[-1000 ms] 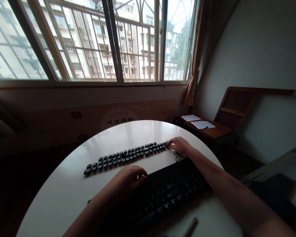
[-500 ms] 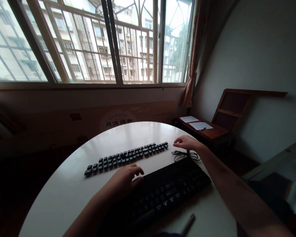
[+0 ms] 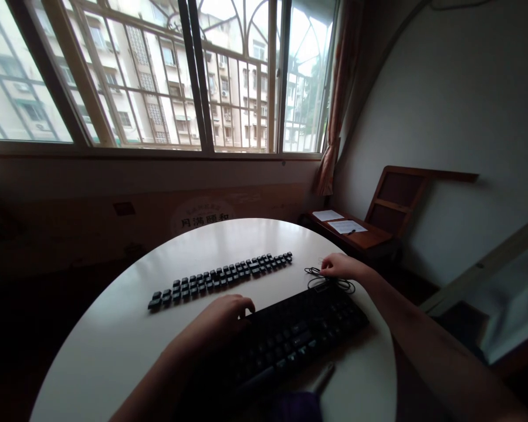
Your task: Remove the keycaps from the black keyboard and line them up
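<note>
A black keyboard [image 3: 299, 334] lies on the round white table [image 3: 114, 340] in front of me. My left hand [image 3: 222, 319] rests on its left end, fingers curled over the edge. Behind the keyboard, two rows of loose black keycaps [image 3: 222, 273] run across the table. My right hand [image 3: 341, 266] hovers at the far right, fingers pinched by the coiled black cable [image 3: 330, 284] at the keyboard's back corner. Whether it holds anything is too small to tell.
A dark pen-like tool [image 3: 323, 378] lies at the table's near edge. A low wooden side table [image 3: 361, 239] with papers [image 3: 345, 226] stands at the right by the wall. A barred window [image 3: 158, 76] and a curtain [image 3: 334, 117] fill the back.
My right hand has left the right end of the keycap row and moved right and nearer, down to the coiled cable. My left hand stays on the keyboard's left end.
</note>
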Demonstrator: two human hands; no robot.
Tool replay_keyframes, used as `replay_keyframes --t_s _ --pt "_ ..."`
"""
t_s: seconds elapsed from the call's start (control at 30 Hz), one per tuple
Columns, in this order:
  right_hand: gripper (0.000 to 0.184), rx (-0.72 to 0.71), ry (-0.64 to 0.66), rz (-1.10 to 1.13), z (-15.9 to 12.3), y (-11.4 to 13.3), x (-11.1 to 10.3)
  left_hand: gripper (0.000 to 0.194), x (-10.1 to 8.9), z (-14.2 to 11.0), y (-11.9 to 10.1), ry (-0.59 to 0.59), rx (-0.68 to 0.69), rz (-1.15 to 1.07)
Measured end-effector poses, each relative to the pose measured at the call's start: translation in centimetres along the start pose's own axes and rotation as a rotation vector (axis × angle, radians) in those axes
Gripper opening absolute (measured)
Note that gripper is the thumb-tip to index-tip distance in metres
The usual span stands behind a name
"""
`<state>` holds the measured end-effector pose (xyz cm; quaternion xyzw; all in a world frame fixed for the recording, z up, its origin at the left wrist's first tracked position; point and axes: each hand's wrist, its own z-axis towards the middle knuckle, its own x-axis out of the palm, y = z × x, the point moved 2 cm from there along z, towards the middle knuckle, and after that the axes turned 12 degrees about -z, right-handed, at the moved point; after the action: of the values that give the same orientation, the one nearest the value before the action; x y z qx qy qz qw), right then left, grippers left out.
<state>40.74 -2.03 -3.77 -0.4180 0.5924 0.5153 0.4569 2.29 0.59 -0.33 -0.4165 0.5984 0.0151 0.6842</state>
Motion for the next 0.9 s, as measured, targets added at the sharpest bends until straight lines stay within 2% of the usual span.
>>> replay_keyframes --t_s 0.17,0.27,0.4,0.47,0.53,0.6,0.67,0.73,0.83,0.9 --pt "0.022 -0.033 -0.044 0.047 -1.6 0.0 -0.1 0.029 -0.2 -0.5 -1.6 0.002 -0.056 0.034" --pt "0.022 -0.052 -0.144 0.08 -2.7 0.5 -0.8 0.031 -0.2 -0.7 -1.7 -0.005 -0.073 0.039" --pt "0.044 0.023 -0.427 0.134 -5.5 0.6 -2.5 0.034 -0.3 -0.8 -0.8 0.042 -0.062 0.012" --pt "0.056 0.098 -0.62 0.256 -7.6 0.1 -3.3 0.032 -0.6 -0.9 -0.3 0.084 -0.075 0.024" --pt "0.063 0.155 -0.74 0.431 -10.0 -0.4 -3.7 0.028 -1.0 -1.0 0.1 0.115 -0.128 0.056" --pt "0.066 0.184 -0.705 0.597 -12.2 -0.6 -3.4 0.025 -1.4 -1.0 0.3 0.154 -0.169 0.046" --pt "0.063 0.215 -0.59 0.743 -13.9 -0.3 -2.8 0.023 -1.7 -0.9 0.4 0.167 -0.175 0.045" --pt "0.052 0.241 -0.466 0.853 -15.1 0.2 -1.9 0.023 -1.7 -0.8 0.5 0.173 -0.177 0.047" --pt "0.047 0.22 -0.332 0.929 -15.7 1.2 -0.8 0.023 -1.6 -0.7 0.7 0.175 -0.169 0.047" --pt "0.049 0.191 -0.317 0.949 -15.4 1.7 -0.1 0.024 -1.5 -0.6 1.0 0.178 -0.161 0.047"
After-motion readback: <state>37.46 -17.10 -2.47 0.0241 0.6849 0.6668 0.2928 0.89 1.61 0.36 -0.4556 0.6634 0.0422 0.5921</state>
